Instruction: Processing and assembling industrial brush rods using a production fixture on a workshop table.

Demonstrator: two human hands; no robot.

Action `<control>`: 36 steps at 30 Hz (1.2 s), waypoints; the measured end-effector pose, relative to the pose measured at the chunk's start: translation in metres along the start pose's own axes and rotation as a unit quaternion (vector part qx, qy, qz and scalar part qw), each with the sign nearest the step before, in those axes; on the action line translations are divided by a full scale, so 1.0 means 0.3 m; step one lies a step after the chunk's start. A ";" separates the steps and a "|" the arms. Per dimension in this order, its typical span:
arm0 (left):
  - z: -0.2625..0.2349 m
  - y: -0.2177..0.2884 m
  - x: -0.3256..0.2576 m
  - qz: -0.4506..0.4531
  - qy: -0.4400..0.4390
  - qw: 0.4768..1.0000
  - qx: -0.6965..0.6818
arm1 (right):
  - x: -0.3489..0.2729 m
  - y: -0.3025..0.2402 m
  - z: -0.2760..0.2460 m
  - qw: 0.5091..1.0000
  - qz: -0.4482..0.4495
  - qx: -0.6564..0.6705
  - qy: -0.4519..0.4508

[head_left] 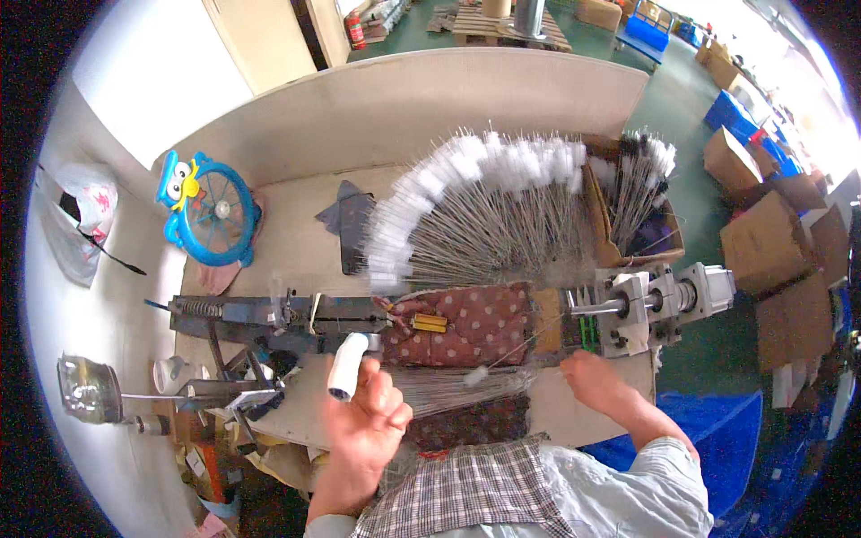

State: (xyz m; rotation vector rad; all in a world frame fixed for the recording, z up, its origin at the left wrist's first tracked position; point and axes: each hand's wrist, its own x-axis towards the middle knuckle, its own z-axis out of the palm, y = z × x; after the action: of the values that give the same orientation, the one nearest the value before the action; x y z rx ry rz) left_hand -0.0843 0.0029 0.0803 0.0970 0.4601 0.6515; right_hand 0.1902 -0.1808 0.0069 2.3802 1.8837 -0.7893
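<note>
White handle lever (346, 366) is gripped at its lower end by the left hand (366, 421), fingers wrapped round it, just in front of the long dark machine (296, 316) on the table (296, 242). A thin wire with a white fluffy tip (475, 375) is pinched at its right end by the right hand (594, 377), fingers pressed together; it is laid across the loose wire bundle (457, 387) beside the spotted cloth pad (475, 323). Grey metal chuck block (641, 305) sits just above the right hand. Finished white-tipped brushes are fanned out (484, 206) behind; more stand in a cardboard box (619, 224). Blue cartoon fan (211, 211) at far left.

Risks, as judged: fingertips could be nipped at the chuck if the lever is pulled early; the thin wire could be bent or dropped if misaligned; the loose bundle could be snagged by the sleeve.
</note>
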 end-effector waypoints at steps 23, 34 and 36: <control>0.116 -0.431 0.491 0.307 -0.169 0.331 0.876 | 0.068 -0.022 -0.339 0.912 -0.112 0.093 0.384; 0.029 -0.165 0.345 0.386 -0.187 0.249 0.868 | 0.219 -0.046 -0.365 0.945 -0.177 0.129 0.244; -0.067 -0.127 0.258 0.431 -0.162 0.328 0.825 | 0.266 -0.134 -0.365 0.917 -0.280 0.133 0.250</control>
State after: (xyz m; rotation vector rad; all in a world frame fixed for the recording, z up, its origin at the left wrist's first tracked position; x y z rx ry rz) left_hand -0.0178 0.0183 0.0241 2.6329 0.4718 0.8801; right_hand 0.2071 -0.0633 0.0838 2.3646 2.9242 -0.4874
